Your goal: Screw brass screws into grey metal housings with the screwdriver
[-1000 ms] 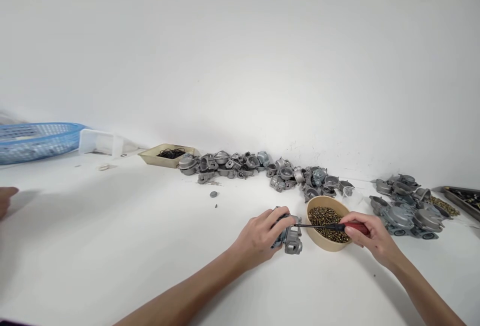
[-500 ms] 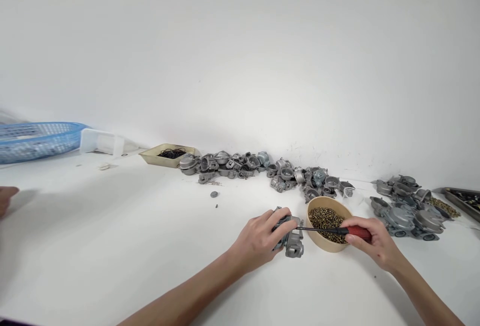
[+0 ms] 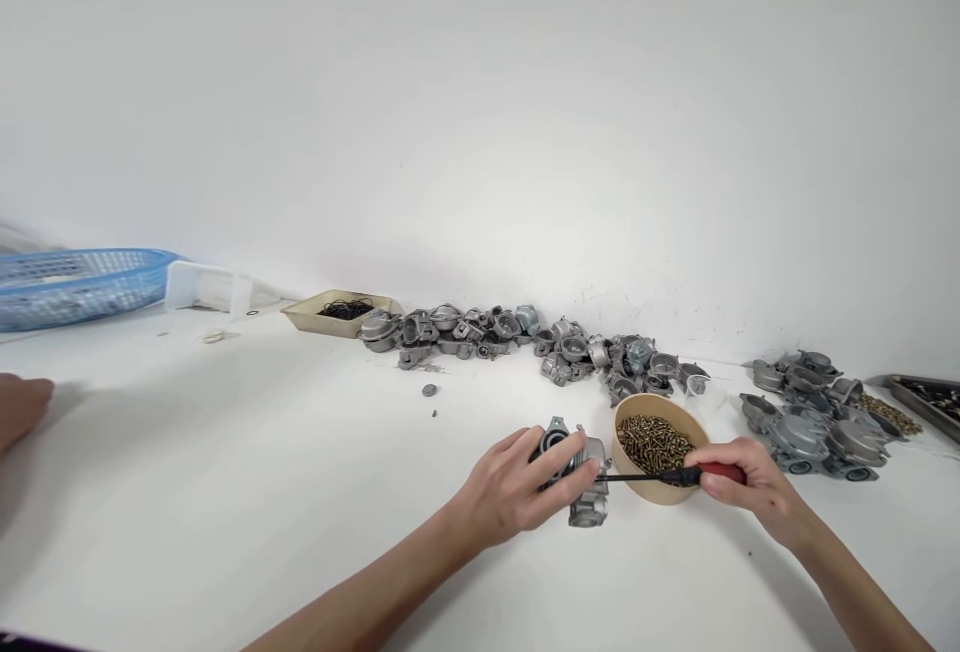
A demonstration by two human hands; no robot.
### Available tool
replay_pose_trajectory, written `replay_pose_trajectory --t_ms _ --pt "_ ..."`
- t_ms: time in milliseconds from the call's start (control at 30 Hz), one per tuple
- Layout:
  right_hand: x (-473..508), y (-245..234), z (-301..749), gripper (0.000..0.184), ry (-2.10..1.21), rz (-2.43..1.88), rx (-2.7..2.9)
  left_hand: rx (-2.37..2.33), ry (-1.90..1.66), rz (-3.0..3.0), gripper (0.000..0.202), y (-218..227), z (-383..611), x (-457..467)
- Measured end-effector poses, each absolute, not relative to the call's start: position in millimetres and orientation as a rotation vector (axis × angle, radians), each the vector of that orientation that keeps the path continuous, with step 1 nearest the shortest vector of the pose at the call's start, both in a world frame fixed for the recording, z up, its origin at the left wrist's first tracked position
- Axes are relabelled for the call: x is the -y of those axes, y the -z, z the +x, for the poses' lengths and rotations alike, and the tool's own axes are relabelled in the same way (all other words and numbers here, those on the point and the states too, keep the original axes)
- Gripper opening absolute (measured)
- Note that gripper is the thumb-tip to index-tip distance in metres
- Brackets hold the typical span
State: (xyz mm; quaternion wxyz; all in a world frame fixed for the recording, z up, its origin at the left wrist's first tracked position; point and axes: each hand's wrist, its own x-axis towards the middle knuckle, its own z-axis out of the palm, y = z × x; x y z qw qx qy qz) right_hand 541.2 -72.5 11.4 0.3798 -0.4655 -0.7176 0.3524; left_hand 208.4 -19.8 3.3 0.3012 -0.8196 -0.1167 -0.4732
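Note:
My left hand (image 3: 517, 488) is closed around a grey cast-metal part (image 3: 587, 502) that rests on the white table. My right hand (image 3: 742, 487) grips a red-handled screwdriver (image 3: 679, 475) held level, its dark shaft crossing the front of a tan bowl (image 3: 660, 488) full of brass screws, its tip at the metal part by my left fingertips.
A row of grey metal castings (image 3: 525, 332) lies along the wall, with a second heap (image 3: 814, 412) to the right. A beige tray of black rings (image 3: 337, 312), a blue basket (image 3: 75, 284) and a dark tray (image 3: 926, 400) stand at the edges. Another person's hand (image 3: 21, 407) rests far left.
Both my hands, the part and the screwdriver have shifted slightly down and toward me. The part has tilted, showing a round opening. The other person's hand has come further into view.

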Motion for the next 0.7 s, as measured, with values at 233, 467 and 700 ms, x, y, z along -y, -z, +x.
replay_pose_trajectory --t_ms 233,467,700 --pt "69.9 -11.6 541.0 0.051 -1.045 -1.139 1.778 0.296 1.249 -2.137 0.024 1.1 208.1 17.1" --pt "69.1 -10.7 542.7 0.052 -1.162 -1.113 1.727 0.285 1.239 -2.135 0.028 0.2 209.0 18.7" --pt "65.7 -4.9 540.9 0.057 -1.001 -1.165 1.747 0.471 1.246 -2.279 0.036 4.8 215.4 19.2"
